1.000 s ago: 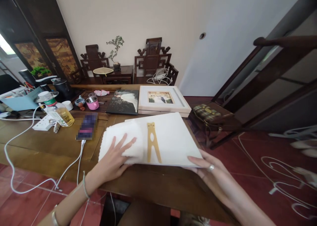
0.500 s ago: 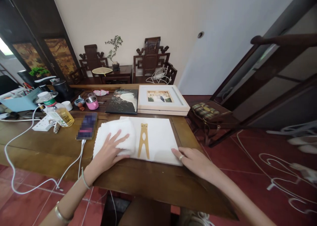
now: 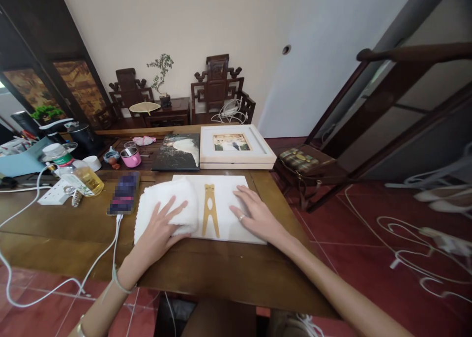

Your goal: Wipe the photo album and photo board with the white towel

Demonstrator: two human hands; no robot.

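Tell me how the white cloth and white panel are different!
The white cloth looks fluffy with a wavy edge; the white panel looks flat with straight edges. The left hand is on the white cloth; the right hand is over the white panel. The panel has a tan piece; the cloth shows none. Both are white.

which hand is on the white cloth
The left hand, spread over the cloth; the right hand, wearing a ring, is over the white board instead.
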